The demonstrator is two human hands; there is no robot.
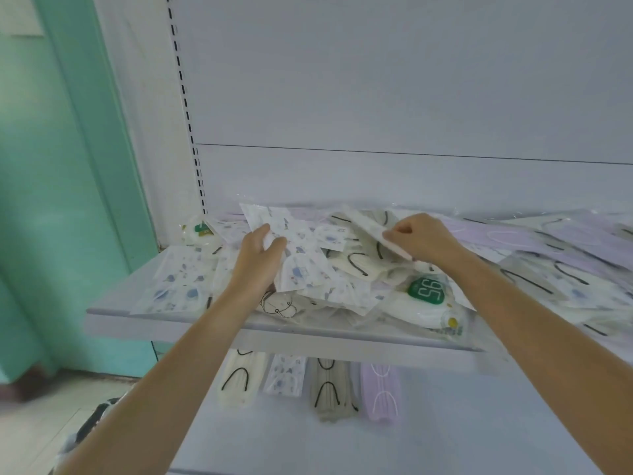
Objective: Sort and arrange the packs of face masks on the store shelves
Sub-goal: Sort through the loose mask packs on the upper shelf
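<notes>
A teal wall (51,200) is seen at the far left, and beside it the slotted upright (185,97) of a pale shelf (171,325). Blue-printed mask packs (178,282) are spread flat on the left end of the shelf. Just right of them, a printed pack (274,221) is gripped by the left hand (258,258), with thumb and fingers closed on its lower edge and the pack tilted up over the heap. Near the middle, a cream pack (368,222) is pinched at its corner by the right hand (421,240). Below that hand, a white pack with a green label (428,299) lies at the front edge. Lilac packs (534,241) are strewn towards the right. Under the shelf, four packs are seen side by side: cream (239,378), printed (286,375), grey (329,389) and lilac (382,392).
</notes>
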